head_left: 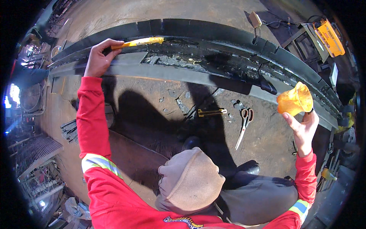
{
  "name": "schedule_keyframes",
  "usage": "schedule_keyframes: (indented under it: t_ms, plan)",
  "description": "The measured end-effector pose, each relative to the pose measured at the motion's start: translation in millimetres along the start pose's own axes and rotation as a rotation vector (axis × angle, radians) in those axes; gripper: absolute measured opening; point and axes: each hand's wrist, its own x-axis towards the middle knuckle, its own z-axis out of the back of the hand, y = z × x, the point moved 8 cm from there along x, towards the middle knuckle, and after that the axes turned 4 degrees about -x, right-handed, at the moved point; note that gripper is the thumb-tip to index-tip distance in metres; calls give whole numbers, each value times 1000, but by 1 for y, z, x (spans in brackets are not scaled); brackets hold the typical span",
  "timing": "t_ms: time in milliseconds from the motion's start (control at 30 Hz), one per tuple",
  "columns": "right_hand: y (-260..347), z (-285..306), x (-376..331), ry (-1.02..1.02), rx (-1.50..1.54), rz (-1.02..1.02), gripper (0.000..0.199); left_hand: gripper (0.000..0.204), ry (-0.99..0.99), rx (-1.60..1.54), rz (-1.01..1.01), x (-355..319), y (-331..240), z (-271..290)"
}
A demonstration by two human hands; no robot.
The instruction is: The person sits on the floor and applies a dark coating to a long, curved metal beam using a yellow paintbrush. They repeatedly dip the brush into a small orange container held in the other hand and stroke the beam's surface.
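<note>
My left hand is closed around the handle end of a yellow-smeared brush. The brush points right, over a long dark beam that curves across the view; I cannot tell whether its tip touches. Wet-looking black patches and pale scraps show on the beam right of the brush. Over the beam's right part, my right hand grips a flared orange-yellow cup from below. The cup is tilted, its wide mouth turned to the right, and its contents are hidden.
Red-and-black-handled scissors and a yellow tool lie on the floor among dark scraps. A black piece sits on the beam near the cup. An orange machine stands far right; dark strips are stacked left, near a metal grating.
</note>
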Motion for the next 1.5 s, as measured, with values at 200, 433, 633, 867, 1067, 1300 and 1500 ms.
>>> schedule_keyframes:
  t_ms: [200, 433, 633, 867, 1067, 1300, 1500]
  plan:
    - [2, -11, 0, 40, 1, 1, 62, 23, -9, -33, -31, 10, -7, -14]
    - [2, -19, -3, 52, 6, -4, 62, 21, -36, 103, 69, 0, 23, 7]
    - [-3, -25, 2, 62, 10, -14, 62, 24, -35, 91, 56, 1, 23, 44]
    - [-6, -31, 6, 74, 10, 10, 64, 23, 18, 73, 22, 14, 13, 26]
    - [-4, -30, 6, 56, 19, 4, 65, 23, 61, 269, -51, -1, -4, 15]
    - [-8, -33, 7, 71, 16, -2, 66, 24, -30, 479, -135, -16, -9, 14]
    - [-7, -33, 7, 70, -8, 9, 70, 20, -179, 548, -252, -15, -26, 18]
